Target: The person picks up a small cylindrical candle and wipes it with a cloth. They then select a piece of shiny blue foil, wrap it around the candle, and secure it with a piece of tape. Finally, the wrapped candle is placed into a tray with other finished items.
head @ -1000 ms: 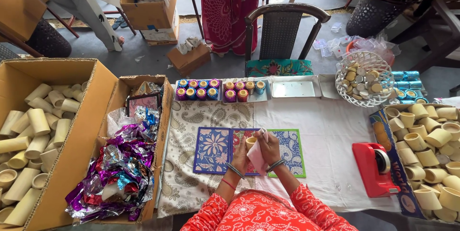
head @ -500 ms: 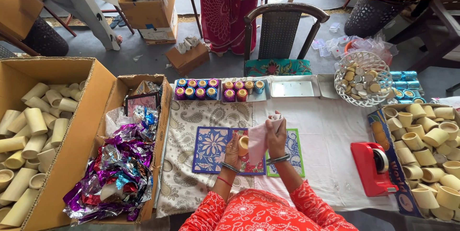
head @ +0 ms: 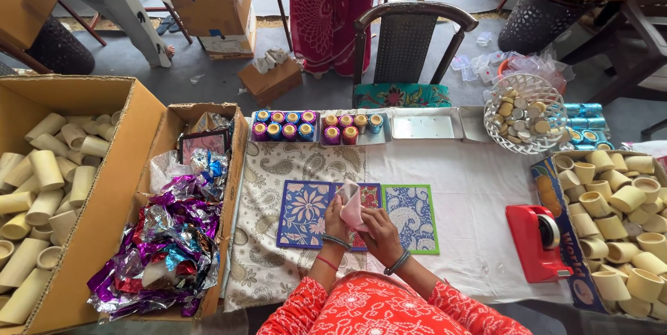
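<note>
Hands meet over the patterned mats (head: 306,213) at the table's near edge: the left hand (head: 336,211) and right hand (head: 375,227) both close their fingers on a pink sheet (head: 352,204), pinching and wrapping it around something small that cannot be made out. Just left of them an open box holds crinkled shiny foil (head: 167,245), a bigger box beside it holds plain cups (head: 48,182), and wrapped cups sit in a tray (head: 285,127) further back, while a red tape dispenser (head: 538,241) stands well to the right.
</note>
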